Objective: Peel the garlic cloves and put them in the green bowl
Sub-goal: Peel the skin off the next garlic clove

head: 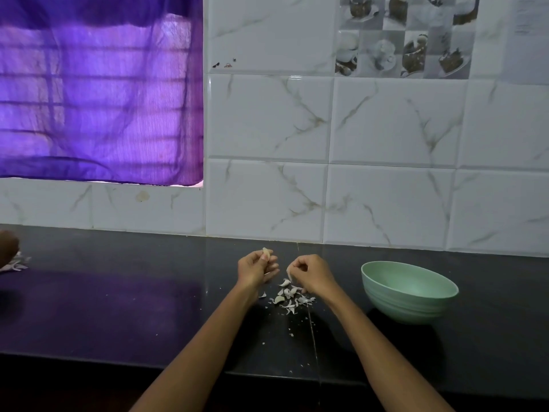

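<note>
Far left of the hands, at the frame's edge: a brown rounded object (pixel 8 248), only partly in view, cannot identify; pale papery scraps (pixel 18 264) lie just beside it on the counter (pixel 104 307). Between that and the left hand, a long stretch of bare dark counter carrying the purple reflection of the curtain (pixel 98 90) that hangs over the window above. The curtain's lower hem ends above the tiled wall strip, well clear of the counter.

Left hand (pixel 257 270): raised just above the counter, fingers curled, pinching a pale garlic clove (pixel 266 252) whose tip pokes up past the fingertips. The clove looks mostly bare; the view is too small to be sure.

Right hand (pixel 309 273): just beside the left, a narrow gap between them, not touching. Fingers curled, pinching a thin piece of garlic skin (pixel 288 275) that hangs down from the fingertips.

Below and between the hands: a loose heap of garlic peels (pixel 289 295) on the counter, with small flecks trailing toward the near counter edge along a thin seam line.

Right of the right hand: green bowl (pixel 408 291), upright, well apart from the peel heap, with bare counter between. Its inside shows no cloves from this angle. More open counter runs past it to the right.

Behind everything, the white marbled tile wall (pixel 386 129) meets the counter's back edge, close behind the hands.
</note>
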